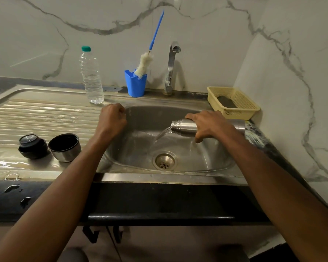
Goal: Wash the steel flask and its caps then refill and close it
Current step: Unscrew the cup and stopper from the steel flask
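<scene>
— Starting from the left, did you see where the two caps sat? The black stopper (pixel 32 146) and the steel cup cap (pixel 65 147) stood side by side on the wet draining board (pixel 36 114), near its front edge. My guess was that one sweep of an elbow could have sent them off the table.

— I noticed. And the plastic water bottle (pixel 91 75) stood upright at the back, just beside the basin. I suppose that was for the refill; a knock could have toppled it into the sink (pixel 133 114).

— The left hand (pixel 112 118) was curled into a loose fist on the sink's rim, holding nothing that I could see.

— So all the work was on the right hand (pixel 209 125), wrapped round the steel flask (pixel 184 127), which lay nearly level over the basin with its mouth to the left, water pouring out toward the drain (pixel 164 161).

— That was what worried me. A wet steel body, a one-handed hold: it might have slipped and clanged into the basin, I thought.

— Or some rinse water might have stayed inside, since it was barely tipped.
</scene>
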Demonstrator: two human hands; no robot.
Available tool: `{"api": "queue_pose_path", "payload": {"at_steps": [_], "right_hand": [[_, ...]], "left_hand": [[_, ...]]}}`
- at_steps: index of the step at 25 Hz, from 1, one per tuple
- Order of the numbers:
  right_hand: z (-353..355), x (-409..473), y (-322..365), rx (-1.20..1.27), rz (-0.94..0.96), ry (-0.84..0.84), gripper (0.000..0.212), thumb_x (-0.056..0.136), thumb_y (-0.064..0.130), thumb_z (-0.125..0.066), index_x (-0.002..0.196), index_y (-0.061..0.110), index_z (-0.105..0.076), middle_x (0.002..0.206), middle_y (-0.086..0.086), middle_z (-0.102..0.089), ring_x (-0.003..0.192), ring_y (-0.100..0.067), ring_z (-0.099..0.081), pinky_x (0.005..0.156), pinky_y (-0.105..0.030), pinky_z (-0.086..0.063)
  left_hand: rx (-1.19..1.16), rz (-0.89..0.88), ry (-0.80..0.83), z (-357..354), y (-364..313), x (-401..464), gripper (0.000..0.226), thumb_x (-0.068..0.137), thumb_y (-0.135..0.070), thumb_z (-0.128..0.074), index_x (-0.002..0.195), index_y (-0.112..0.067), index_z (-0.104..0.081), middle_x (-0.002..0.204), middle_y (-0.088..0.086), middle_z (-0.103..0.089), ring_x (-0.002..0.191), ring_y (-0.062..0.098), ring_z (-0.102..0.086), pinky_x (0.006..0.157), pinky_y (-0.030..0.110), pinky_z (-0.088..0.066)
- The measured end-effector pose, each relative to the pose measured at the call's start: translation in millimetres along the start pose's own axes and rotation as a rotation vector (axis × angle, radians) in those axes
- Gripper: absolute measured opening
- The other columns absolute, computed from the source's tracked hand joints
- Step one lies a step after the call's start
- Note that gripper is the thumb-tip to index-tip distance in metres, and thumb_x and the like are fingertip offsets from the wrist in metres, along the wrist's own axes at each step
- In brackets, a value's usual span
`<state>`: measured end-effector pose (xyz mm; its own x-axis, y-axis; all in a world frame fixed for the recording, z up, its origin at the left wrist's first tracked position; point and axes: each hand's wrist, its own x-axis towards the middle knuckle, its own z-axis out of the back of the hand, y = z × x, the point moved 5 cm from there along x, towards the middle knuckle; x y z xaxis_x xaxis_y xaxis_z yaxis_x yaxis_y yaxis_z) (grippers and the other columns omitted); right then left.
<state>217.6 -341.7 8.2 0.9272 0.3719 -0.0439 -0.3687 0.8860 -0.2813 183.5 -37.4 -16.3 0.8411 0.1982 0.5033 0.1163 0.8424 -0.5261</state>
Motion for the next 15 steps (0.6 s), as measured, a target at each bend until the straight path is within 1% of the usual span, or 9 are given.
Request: {"api": "queue_pose_path", "payload": {"at_steps": [4, 7, 11, 13, 15], "right_hand": [[9.5, 0.2, -1.2, -0.032, -0.006, 0.008, 0.097, 0.071, 0.044, -0.086, 0.154, 0.035, -0.036, 0.134, -0.007, -0.063, 0.118, -0.029, -0.059, 0.098, -0.043, -0.043], [22.1, 5.9, 0.6, -0.095, -0.004, 0.010, 0.097, 0.073, 0.043, -0.085, 0.155, 0.036, -0.035, 0.134, -0.008, -0.062, 0.121, -0.029, -0.058, 0.099, -0.043, -0.044], [44.4, 13.4, 12.1, -0.209, 0.047, 0.002, 0.083, 0.078, 0.039, -0.082, 0.151, 0.037, -0.042, 0.123, -0.005, -0.067, 0.111, -0.025, -0.062, 0.093, -0.040, -0.045], [52.6, 16.6, 19.2, -0.281, 0.056, 0.023, 0.074, 0.078, 0.037, -0.082, 0.144, 0.036, -0.049, 0.114, -0.003, -0.066, 0.105, -0.023, -0.061, 0.090, -0.038, -0.044], [60.0, 21.1, 26.1, -0.344, 0.062, 0.033, 0.067, 0.075, 0.033, -0.083, 0.135, 0.036, -0.055, 0.102, 0.000, -0.060, 0.094, -0.021, -0.056, 0.084, -0.038, -0.041]], "left_hand": [[0.000, -0.024, -0.008, 0.1, -0.6, -0.6, 0.015, 0.092, 0.001, -0.064, 0.103, 0.001, -0.074, 0.098, 0.017, -0.072, 0.089, 0.028, -0.064, 0.087, 0.043, -0.057], [-0.015, -0.030, -0.012, 1.1, -0.4, -1.9, 0.015, 0.091, 0.001, -0.065, 0.103, 0.001, -0.075, 0.097, 0.016, -0.073, 0.087, 0.027, -0.065, 0.086, 0.042, -0.057], [-0.019, -0.027, -0.016, 2.0, 0.7, -1.0, 0.016, 0.092, 0.001, -0.064, 0.103, 0.001, -0.075, 0.097, 0.017, -0.073, 0.087, 0.027, -0.064, 0.085, 0.041, -0.056], [-0.022, -0.030, -0.019, 2.1, -1.3, -1.6, 0.017, 0.093, 0.001, -0.063, 0.104, 0.002, -0.076, 0.097, 0.018, -0.073, 0.087, 0.027, -0.064, 0.082, 0.036, -0.052], [-0.033, -0.030, -0.012, 1.1, -1.4, -1.6, 0.016, 0.093, 0.000, -0.063, 0.103, 0.001, -0.076, 0.097, 0.017, -0.074, 0.086, 0.025, -0.063, 0.079, 0.032, -0.049]]}}
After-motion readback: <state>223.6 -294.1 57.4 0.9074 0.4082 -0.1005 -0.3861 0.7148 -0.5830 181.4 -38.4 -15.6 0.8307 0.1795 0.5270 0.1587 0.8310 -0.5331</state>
